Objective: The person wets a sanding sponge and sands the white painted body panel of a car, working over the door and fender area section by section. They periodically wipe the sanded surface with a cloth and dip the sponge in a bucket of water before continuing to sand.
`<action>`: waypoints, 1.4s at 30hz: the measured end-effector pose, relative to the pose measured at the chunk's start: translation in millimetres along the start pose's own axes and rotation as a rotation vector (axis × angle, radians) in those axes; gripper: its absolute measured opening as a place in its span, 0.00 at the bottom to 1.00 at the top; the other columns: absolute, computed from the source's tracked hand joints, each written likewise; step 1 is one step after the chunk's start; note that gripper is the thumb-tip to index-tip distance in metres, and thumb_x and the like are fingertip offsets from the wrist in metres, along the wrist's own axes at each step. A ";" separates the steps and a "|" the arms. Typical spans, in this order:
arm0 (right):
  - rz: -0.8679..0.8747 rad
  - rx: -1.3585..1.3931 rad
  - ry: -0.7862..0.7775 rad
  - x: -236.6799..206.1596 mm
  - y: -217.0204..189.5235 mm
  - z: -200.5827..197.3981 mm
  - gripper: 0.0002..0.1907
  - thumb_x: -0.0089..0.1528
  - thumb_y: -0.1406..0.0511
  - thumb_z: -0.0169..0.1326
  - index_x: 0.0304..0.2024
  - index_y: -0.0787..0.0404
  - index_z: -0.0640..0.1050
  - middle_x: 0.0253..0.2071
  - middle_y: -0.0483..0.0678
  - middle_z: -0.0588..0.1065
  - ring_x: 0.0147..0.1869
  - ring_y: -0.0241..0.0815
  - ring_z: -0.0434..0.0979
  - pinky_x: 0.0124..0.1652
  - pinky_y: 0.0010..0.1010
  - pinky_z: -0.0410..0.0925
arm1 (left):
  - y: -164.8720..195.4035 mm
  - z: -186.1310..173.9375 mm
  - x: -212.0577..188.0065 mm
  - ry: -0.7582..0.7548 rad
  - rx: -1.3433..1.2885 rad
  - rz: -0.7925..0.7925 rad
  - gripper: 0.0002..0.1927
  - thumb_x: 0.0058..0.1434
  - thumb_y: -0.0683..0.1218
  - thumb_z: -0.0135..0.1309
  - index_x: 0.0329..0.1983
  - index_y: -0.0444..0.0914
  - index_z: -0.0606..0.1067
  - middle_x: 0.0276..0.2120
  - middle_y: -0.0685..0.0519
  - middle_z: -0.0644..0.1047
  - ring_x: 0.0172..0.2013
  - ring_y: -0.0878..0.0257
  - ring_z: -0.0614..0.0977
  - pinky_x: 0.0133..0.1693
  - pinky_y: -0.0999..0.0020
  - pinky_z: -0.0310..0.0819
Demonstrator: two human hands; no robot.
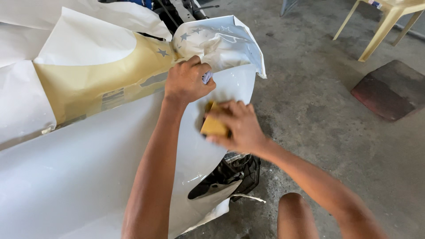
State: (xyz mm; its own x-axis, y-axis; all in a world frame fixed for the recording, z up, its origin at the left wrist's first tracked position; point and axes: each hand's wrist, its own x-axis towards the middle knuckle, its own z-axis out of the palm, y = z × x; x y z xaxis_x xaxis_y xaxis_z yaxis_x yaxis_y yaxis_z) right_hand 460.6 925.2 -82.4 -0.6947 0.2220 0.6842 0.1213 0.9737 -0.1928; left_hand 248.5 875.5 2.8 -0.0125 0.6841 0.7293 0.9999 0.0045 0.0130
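Head view shows a white panel with a cream sheet lying on its far side. The right hand presses a yellow block flat on the panel, fingers curled over it. Just beyond the block, the left hand is closed on the sheet's peeled white edge and a bit of pale cloth. The sheet's long axis runs left from both hands. Most of the block's underside and the black part under the panel are hidden.
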 end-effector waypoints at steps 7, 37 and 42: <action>0.608 0.024 0.036 85.6 92.2 -2.3 0.33 0.62 0.39 0.55 0.62 0.45 0.78 0.49 0.57 0.73 0.46 0.53 0.76 0.45 0.46 0.72 | 5.4 -6.8 2.0 -0.035 0.005 -0.045 0.10 0.47 0.49 0.63 0.32 0.44 0.83 0.33 0.51 0.79 0.32 0.48 0.82 0.34 0.53 0.79; 0.678 0.160 -0.012 29.0 65.5 -6.1 0.31 0.59 0.38 0.51 0.60 0.38 0.77 0.54 0.45 0.78 0.45 0.45 0.81 0.39 0.46 0.75 | 11.3 -14.8 2.0 -0.076 -0.033 -0.038 0.09 0.48 0.49 0.65 0.32 0.43 0.83 0.33 0.52 0.78 0.32 0.49 0.82 0.34 0.53 0.78; 0.380 -0.169 0.103 26.5 14.1 8.3 0.30 0.62 0.44 0.59 0.57 0.56 0.80 0.43 0.53 0.78 0.48 0.50 0.75 0.49 0.49 0.67 | 16.5 -22.4 8.2 -0.080 -0.018 -0.051 0.08 0.50 0.49 0.64 0.34 0.44 0.84 0.34 0.53 0.78 0.33 0.48 0.82 0.34 0.53 0.79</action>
State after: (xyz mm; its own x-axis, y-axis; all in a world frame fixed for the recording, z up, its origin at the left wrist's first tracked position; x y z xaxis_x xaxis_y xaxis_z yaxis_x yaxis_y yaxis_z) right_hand 438.0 944.5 -72.8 -0.5049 0.5620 0.6551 0.4751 0.8146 -0.3326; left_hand 264.8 864.8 24.3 -0.0624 0.7391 0.6707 0.9977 0.0286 0.0613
